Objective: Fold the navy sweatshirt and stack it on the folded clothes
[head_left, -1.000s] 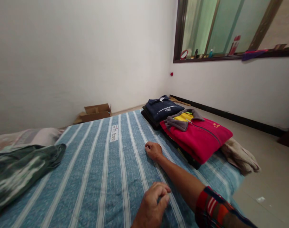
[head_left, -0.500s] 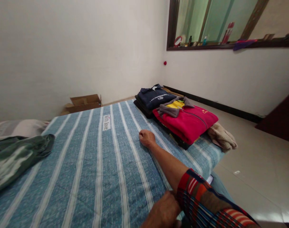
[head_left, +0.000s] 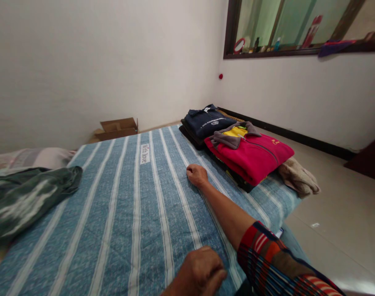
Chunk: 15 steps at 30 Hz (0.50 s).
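Note:
A blue bedspread (head_left: 119,218) with white stripes and a "With love" patch covers the surface before me. My right hand (head_left: 197,176) rests on it as a closed fist, left of a folded red jacket (head_left: 258,154) with a grey collar and yellow lining; nothing shows in its fingers. Nearer to me, my left hand (head_left: 201,269) is also curled shut, just above the cloth and left of my right forearm, with nothing visible in it. Behind the red jacket lies a folded navy top (head_left: 207,123) on a dark pile.
A dark green garment (head_left: 30,197) lies at the left edge. Beyond the bed stands an open cardboard box (head_left: 119,126) by the wall. A beige fuzzy cloth (head_left: 298,176) hangs at the right corner above the tiled floor (head_left: 344,222).
My left hand has moved left, away from my right forearm. The right fist keeps its place on the bedspread, while the whole view has shifted slightly left.

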Each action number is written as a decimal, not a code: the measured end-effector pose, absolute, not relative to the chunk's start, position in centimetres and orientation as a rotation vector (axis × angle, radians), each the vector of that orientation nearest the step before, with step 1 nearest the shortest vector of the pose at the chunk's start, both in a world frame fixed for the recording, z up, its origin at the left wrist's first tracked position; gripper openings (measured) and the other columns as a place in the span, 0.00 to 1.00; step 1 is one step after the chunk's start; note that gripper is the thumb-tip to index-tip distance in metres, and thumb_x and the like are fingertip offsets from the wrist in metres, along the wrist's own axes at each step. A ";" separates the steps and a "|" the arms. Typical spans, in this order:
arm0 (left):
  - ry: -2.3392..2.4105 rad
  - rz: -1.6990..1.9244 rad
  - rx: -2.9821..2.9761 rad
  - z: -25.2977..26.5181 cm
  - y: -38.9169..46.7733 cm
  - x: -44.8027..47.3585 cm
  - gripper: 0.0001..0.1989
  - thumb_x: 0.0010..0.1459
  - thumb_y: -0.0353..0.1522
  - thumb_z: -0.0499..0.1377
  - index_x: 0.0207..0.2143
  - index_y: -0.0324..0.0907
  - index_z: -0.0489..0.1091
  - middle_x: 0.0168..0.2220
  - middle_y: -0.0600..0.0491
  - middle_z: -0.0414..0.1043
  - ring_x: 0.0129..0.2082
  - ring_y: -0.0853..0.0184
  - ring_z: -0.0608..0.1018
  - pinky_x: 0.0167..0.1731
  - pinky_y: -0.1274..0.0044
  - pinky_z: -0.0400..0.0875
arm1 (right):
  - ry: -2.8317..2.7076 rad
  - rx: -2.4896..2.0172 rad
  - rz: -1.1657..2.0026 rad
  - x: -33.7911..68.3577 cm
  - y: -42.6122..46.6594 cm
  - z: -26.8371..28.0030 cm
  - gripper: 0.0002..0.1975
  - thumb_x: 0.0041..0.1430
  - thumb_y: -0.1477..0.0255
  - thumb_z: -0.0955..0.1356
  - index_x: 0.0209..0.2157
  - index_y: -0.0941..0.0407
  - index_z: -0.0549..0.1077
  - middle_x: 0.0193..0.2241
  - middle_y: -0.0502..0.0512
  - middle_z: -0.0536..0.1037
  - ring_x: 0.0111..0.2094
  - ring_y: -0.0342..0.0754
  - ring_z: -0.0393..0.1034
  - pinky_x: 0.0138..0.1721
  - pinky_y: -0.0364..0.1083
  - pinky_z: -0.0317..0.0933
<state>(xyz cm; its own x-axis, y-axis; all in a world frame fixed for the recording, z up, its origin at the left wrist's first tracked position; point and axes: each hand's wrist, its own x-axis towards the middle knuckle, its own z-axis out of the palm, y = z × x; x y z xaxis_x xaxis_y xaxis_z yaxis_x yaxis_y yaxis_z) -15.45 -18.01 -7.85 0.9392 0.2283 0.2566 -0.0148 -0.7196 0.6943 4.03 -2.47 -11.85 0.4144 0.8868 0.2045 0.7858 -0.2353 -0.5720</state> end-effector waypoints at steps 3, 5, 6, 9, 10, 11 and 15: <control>0.251 0.429 2.327 -7.1 -17.2 -16.1 0.08 0.56 0.24 0.51 0.26 0.41 0.64 0.22 0.56 0.67 0.23 0.72 0.70 0.24 0.82 0.62 | -1.415 -2.044 0.224 4.1 -2.6 -11.9 0.11 0.56 0.72 0.61 0.35 0.53 0.75 0.34 0.50 0.77 0.37 0.45 0.68 0.37 0.40 0.55; 0.288 0.433 2.317 -7.2 -16.9 -16.5 0.08 0.57 0.24 0.51 0.26 0.42 0.64 0.21 0.56 0.67 0.24 0.72 0.70 0.25 0.82 0.62 | -1.408 -2.039 0.228 3.9 -2.7 -12.0 0.11 0.57 0.71 0.61 0.34 0.54 0.75 0.33 0.50 0.77 0.36 0.45 0.68 0.36 0.40 0.55; 0.304 0.432 2.311 -7.2 -16.7 -16.7 0.09 0.57 0.25 0.51 0.25 0.42 0.64 0.21 0.56 0.67 0.24 0.72 0.70 0.25 0.82 0.62 | -1.400 -2.041 0.227 3.7 -2.7 -12.0 0.12 0.58 0.71 0.60 0.34 0.55 0.75 0.33 0.51 0.77 0.36 0.45 0.68 0.36 0.40 0.55; 0.349 0.436 2.296 -7.5 -16.7 -17.3 0.09 0.57 0.25 0.52 0.25 0.42 0.64 0.21 0.57 0.67 0.24 0.72 0.70 0.25 0.82 0.63 | -1.387 -2.038 0.203 2.9 -2.4 -11.6 0.14 0.60 0.71 0.58 0.38 0.56 0.74 0.37 0.52 0.76 0.39 0.44 0.68 0.39 0.41 0.56; 0.360 0.436 2.291 -7.6 -16.8 -17.5 0.08 0.57 0.25 0.52 0.25 0.42 0.65 0.21 0.57 0.67 0.24 0.72 0.71 0.26 0.82 0.63 | -1.393 -2.031 0.191 2.7 -2.1 -11.4 0.14 0.61 0.71 0.58 0.41 0.56 0.73 0.40 0.53 0.75 0.41 0.44 0.67 0.41 0.41 0.55; 0.365 0.438 2.288 -7.6 -16.9 -17.6 0.08 0.57 0.25 0.52 0.25 0.42 0.65 0.21 0.56 0.68 0.25 0.72 0.71 0.26 0.83 0.63 | -1.404 -2.023 0.179 2.5 -1.8 -11.1 0.14 0.61 0.71 0.59 0.44 0.55 0.71 0.43 0.53 0.74 0.44 0.45 0.65 0.44 0.41 0.54; 0.369 0.455 2.284 -6.5 -17.3 -18.2 0.08 0.57 0.26 0.51 0.27 0.43 0.67 0.23 0.56 0.70 0.26 0.72 0.72 0.27 0.83 0.66 | -1.432 -2.051 0.175 1.6 -0.8 -10.0 0.16 0.61 0.68 0.61 0.49 0.59 0.66 0.50 0.63 0.68 0.52 0.53 0.58 0.53 0.53 0.48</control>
<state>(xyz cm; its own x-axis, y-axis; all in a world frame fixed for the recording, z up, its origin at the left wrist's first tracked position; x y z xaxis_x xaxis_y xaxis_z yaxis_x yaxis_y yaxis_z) -18.23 -17.29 -6.50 0.8945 0.3951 0.2092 0.1227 -0.6669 0.7350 1.60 -0.76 -9.97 0.4026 0.8846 0.2354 0.8019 -0.2168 -0.5567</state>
